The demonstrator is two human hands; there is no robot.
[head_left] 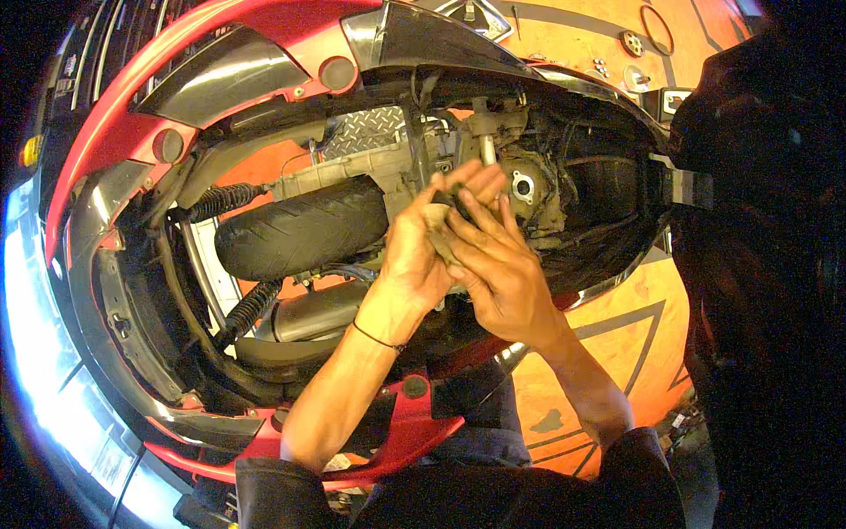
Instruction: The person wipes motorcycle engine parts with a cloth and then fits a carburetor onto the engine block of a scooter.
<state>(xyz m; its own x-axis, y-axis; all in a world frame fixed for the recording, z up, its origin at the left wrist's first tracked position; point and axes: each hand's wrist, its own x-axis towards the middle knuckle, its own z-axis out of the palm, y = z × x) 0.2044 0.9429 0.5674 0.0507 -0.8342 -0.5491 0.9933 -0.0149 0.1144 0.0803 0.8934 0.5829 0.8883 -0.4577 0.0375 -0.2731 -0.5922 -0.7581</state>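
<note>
Both my hands meet over the open body of a scooter, right of its rear tyre. My left hand is turned palm up, its fingers curled around something dark that is mostly hidden. My right hand lies over it, fingers bent and pressed against the left palm. Between the two shows a small beige-grey piece; its kind I cannot make out. Just beyond the right fingers sits the greasy engine, with a pale metal flange around a round hole.
Red and black body panels ring the bay. Two coil-spring shock absorbers flank the tyre, and a dark exhaust muffler lies below it. On the orange floor at upper right are a round metal part and a belt loop.
</note>
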